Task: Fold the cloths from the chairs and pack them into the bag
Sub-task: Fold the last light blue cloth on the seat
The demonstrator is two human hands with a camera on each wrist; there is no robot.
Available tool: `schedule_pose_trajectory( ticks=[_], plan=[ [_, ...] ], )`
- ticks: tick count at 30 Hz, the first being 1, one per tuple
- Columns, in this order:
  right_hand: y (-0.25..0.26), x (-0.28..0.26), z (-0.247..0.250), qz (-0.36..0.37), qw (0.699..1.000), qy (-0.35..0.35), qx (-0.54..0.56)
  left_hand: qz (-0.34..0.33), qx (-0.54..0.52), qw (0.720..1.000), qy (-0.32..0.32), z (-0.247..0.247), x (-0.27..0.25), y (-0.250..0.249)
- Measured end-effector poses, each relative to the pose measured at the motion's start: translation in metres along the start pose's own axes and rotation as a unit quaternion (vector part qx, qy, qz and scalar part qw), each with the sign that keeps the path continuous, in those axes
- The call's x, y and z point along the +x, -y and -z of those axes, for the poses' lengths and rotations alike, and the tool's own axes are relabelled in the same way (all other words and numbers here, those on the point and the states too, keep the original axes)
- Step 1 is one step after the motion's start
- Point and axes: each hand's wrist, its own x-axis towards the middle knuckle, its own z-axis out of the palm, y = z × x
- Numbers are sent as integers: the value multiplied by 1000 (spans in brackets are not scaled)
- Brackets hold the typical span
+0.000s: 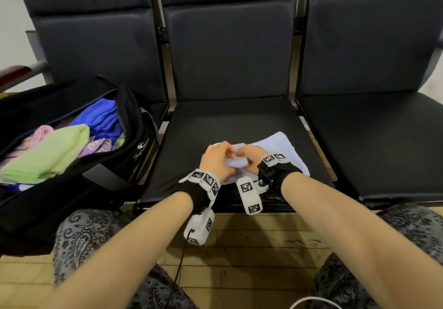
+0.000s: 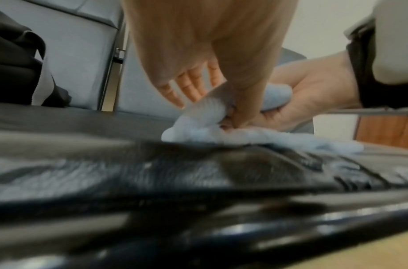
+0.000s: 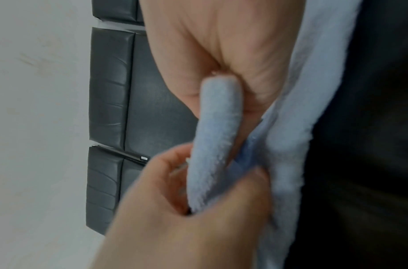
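A pale blue cloth (image 1: 280, 145) lies on the seat of the middle black chair (image 1: 227, 119). Both hands meet over its near left part. My left hand (image 1: 224, 155) pinches a raised fold of it between thumb and fingers. My right hand (image 1: 247, 157) grips the same fold from the other side. In the left wrist view the left hand (image 2: 212, 103) holds the cloth (image 2: 198, 131) up off the seat, with the right hand (image 2: 308, 94) behind. The right wrist view shows the right hand (image 3: 212, 60) and left hand (image 3: 198, 209) both curled on the rolled edge (image 3: 216, 127).
An open black bag (image 1: 134, 126) stands on the left chair, holding a green cloth (image 1: 50, 155), a blue cloth (image 1: 105, 119) and pink and purple ones. The right chair seat (image 1: 371, 141) is bare. Wooden floor and my patterned trousers are below.
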Motion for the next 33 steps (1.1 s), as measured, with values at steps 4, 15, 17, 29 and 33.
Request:
schedule_pose_trajectory(
  ticks=[4,15,17,29,33],
  plan=[
    [-3,5,10,2,1000,-2,-31,84,90,992,30,-20,-2,10],
    [11,-7,89,112,988,-30,-102,73,54,993,80,-30,8,7],
    [-1,-8,111,80,988,-39,-130,48,64,992,97,-34,8,3],
    [-13,-15,128,163,956,-127,-207,14,84,987,136,-34,6,-10],
    [-13,-12,131,186,932,-163,-265,2,94,984,153,-39,10,-21]
  ],
)
